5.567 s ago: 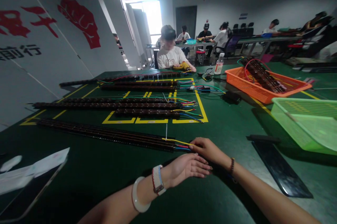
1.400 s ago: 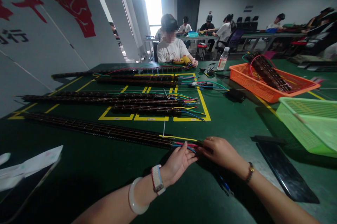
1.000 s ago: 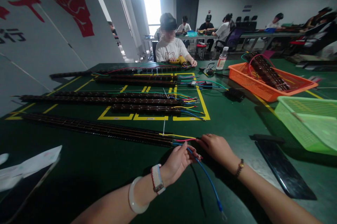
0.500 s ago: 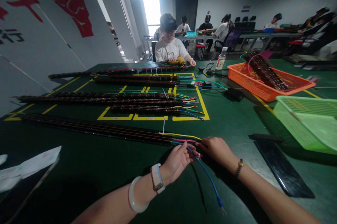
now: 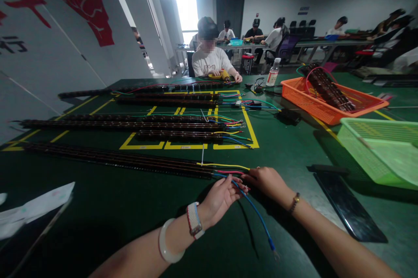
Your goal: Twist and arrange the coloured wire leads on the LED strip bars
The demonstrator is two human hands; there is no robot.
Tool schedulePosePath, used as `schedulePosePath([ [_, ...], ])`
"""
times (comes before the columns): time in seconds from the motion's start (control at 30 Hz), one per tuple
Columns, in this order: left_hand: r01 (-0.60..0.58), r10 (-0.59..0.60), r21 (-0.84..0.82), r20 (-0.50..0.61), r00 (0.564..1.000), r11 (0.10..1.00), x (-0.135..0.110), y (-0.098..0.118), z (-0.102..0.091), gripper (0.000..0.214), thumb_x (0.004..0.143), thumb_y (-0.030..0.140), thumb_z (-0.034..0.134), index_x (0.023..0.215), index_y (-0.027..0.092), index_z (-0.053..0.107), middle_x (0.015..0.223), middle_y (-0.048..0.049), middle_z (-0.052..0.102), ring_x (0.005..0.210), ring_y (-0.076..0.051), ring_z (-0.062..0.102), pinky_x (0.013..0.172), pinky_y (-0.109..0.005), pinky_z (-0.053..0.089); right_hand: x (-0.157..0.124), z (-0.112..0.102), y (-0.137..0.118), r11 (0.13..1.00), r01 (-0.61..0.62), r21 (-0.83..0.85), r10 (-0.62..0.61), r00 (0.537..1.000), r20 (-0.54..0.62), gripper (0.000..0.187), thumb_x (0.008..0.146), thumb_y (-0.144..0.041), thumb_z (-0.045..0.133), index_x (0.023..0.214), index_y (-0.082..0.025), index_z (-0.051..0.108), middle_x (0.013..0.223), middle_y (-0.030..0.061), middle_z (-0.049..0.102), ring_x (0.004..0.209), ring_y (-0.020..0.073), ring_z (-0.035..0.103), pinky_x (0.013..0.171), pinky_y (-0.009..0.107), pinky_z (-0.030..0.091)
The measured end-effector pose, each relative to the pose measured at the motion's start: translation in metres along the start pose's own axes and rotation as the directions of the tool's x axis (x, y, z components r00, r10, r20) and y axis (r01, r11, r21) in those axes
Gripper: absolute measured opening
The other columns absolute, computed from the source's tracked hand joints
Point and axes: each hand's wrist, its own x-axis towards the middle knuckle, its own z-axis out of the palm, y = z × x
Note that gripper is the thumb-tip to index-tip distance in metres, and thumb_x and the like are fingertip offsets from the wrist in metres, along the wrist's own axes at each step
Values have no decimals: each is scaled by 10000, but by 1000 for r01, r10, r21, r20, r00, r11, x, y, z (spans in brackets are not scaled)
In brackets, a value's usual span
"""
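Note:
A long black harness lies across the near table, with a white cable tie standing up near its right end. From that end come a yellow wire, a red wire and a blue wire. My left hand, palm up, pinches the blue wire between thumb and fingers; its free end hangs right to a metal ring-like terminal. Close beside it, my right hand is closed at the yellow and red wires' ends. Its fingertips are partly hidden.
Other black harnesses lie behind, over yellow tape markings. To the right are an orange basket, a green basket, a dark phone-like slab and a bottle. A person across the table holds a yellow tool.
Both hands stay almost in place on the wires. The right hand's fingers shift slightly, and the view moves a little.

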Motion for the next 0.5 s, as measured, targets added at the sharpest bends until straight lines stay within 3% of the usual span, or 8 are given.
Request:
schedulePosePath([
  [0.13,9,-9,12,-4,1000,1000,0,1,1,286,875,366,502,867,96,594,858,-129,662,861,-218,644,917,-408,424,-6,-14,11,949,-119,292,56,974,218,636,884,-635,308,615,-157,631,537,73,625,454,145,555,451,238,349],
  [0.2,13,-13,12,-5,1000,1000,-1,1,1,280,872,365,507,863,98,593,858,-128,662,866,-216,642,922,-407,421,-9,-21,17,858,-234,458,33,914,405,679,845,-697,307,604,-145,619,484,52,592,384,114,509,410,218,361],
  [0.27,16,-16,9,-13,1000,1000,-1,2,2,264,873,354,509,855,104,590,862,-122,661,866,-206,638,919,-399,423,-12,-24,20,755,-309,578,-76,835,545,673,820,-714,344,633,-132,624,465,31,572,346,89,480,372,196,363],
  [0.37,13,-13,-11,-13,1000,1000,-1,3,4,238,878,328,507,838,108,587,873,-118,660,881,-200,632,918,-389,426,-15,-22,18,620,-326,714,-260,773,578,607,826,-673,402,715,-124,636,475,0,561,346,63,474,353,161,363],
  [0.5,24,-24,-14,-10,1000,1000,-1,3,5,234,885,316,494,842,105,585,901,-131,664,931,-214,627,924,-386,426,-16,-13,11,543,-335,770,-332,756,564,501,829,-594,481,711,-123,605,494,-17,563,355,47,470,342,140,356],
])
